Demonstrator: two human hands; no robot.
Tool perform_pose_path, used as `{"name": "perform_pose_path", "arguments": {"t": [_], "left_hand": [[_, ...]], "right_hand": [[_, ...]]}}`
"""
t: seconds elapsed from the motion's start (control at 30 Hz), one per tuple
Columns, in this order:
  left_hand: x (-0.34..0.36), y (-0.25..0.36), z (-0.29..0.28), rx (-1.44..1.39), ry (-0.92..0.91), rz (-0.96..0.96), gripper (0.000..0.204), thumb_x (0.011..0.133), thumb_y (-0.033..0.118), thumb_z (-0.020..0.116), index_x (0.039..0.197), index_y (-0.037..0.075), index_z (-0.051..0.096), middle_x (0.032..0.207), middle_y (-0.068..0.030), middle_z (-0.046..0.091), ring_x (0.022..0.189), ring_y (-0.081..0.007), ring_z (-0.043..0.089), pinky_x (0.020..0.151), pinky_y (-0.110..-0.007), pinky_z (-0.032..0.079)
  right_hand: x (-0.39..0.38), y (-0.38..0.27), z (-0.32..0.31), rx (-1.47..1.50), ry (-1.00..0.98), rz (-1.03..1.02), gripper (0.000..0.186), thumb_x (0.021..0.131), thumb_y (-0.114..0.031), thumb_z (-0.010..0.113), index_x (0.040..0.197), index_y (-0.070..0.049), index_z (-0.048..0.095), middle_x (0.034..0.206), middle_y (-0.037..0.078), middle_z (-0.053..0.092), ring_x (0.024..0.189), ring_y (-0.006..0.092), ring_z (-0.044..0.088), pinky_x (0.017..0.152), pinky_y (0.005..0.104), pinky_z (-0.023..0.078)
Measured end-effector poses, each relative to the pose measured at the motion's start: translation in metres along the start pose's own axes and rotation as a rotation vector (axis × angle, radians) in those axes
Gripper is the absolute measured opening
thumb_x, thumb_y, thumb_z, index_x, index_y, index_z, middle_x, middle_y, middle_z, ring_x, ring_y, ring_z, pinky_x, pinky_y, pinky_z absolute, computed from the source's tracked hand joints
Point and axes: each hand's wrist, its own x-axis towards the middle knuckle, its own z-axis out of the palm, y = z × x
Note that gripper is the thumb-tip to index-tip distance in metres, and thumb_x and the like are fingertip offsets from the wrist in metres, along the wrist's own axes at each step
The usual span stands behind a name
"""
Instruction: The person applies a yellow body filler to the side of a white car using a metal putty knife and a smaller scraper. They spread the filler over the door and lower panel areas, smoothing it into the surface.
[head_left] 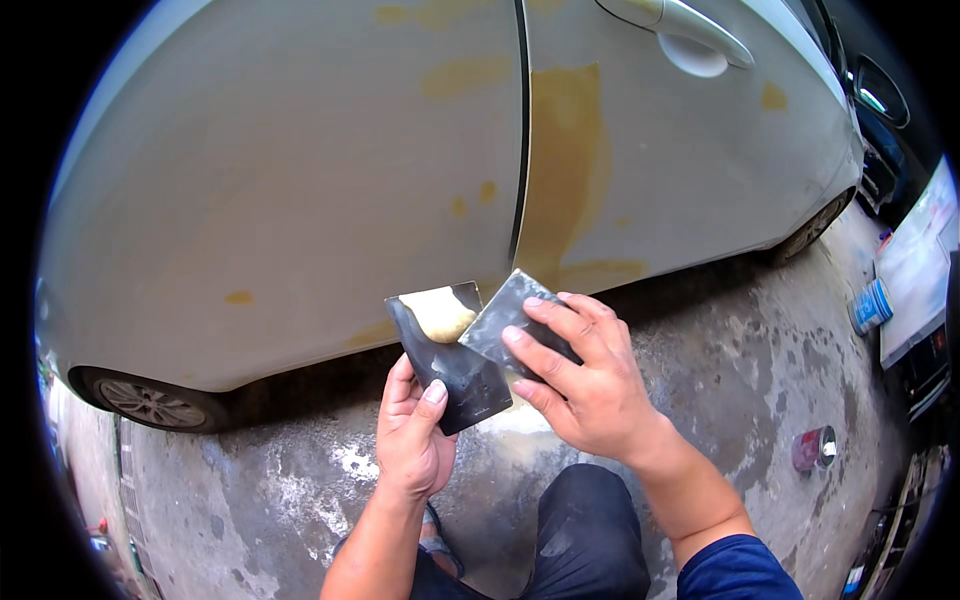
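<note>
My left hand grips a flat dark board with a cream-yellow paste spread on its upper end. My right hand is closed on a dark grey rectangular spreader, whose corner overlaps the board's upper right edge; whether they touch I cannot tell. Behind both stands a white car body with ochre filler patches, the largest beside the vertical door seam, below and left of the handle.
Car wheels show at lower left and far right. On the stained concrete floor stand a red-purple can and a blue-and-white tub, near a pale panel at right. My knee is at the bottom.
</note>
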Motion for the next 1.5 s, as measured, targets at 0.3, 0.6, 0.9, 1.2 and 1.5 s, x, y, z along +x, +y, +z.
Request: {"name": "perform_pose_path", "arguments": {"t": [0.3,0.6,0.9,1.2,1.5], "left_hand": [[0.002,-0.001,-0.002,0.416,0.005,0.440,0.039,0.095,0.002,0.050,0.132,-0.006,0.043,0.126,-0.0140,0.055,0.115,-0.0199,0.053,0.103,-0.035,0.039],[0.004,-0.014,-0.020,0.239,0.113,0.192,0.042,0.093,0.003,0.051,0.133,-0.003,0.043,0.127,-0.0116,0.055,0.117,-0.0200,0.053,0.105,-0.037,0.038],[0.001,-0.018,-0.025,0.252,0.131,0.170,0.039,0.093,0.001,0.052,0.131,0.001,0.046,0.123,-0.0088,0.057,0.114,-0.0194,0.055,0.104,-0.037,0.042],[0.004,-0.019,-0.023,0.248,0.120,0.167,0.039,0.093,0.000,0.052,0.132,0.001,0.046,0.125,-0.0089,0.057,0.115,-0.0193,0.055,0.104,-0.037,0.041],[0.005,-0.021,-0.034,0.268,0.145,0.142,0.042,0.092,0.000,0.051,0.133,0.001,0.045,0.127,-0.0101,0.055,0.117,-0.0206,0.054,0.105,-0.038,0.041]], "right_hand": [[-0.015,0.043,-0.003,-0.056,0.033,0.123,0.040,0.079,-0.021,0.069,0.117,-0.011,0.063,0.129,0.008,0.053,0.112,0.0338,0.047,0.090,0.0447,0.040],[0.075,0.088,-0.048,-0.478,0.245,0.272,0.047,0.090,-0.026,0.058,0.133,-0.010,0.048,0.140,0.008,0.038,0.112,0.0362,0.042,0.088,0.0524,0.040],[0.088,0.091,-0.031,-0.547,0.265,0.266,0.047,0.090,-0.027,0.057,0.133,-0.012,0.048,0.139,0.007,0.037,0.112,0.0406,0.040,0.085,0.0546,0.040],[0.094,0.094,-0.039,-0.549,0.302,0.194,0.046,0.090,-0.025,0.057,0.133,-0.012,0.050,0.138,0.006,0.037,0.112,0.0410,0.039,0.088,0.0541,0.038],[0.063,0.110,-0.007,-0.554,0.254,0.159,0.049,0.085,-0.019,0.063,0.132,-0.013,0.051,0.139,0.005,0.036,0.109,0.0413,0.040,0.086,0.0524,0.039]]}}
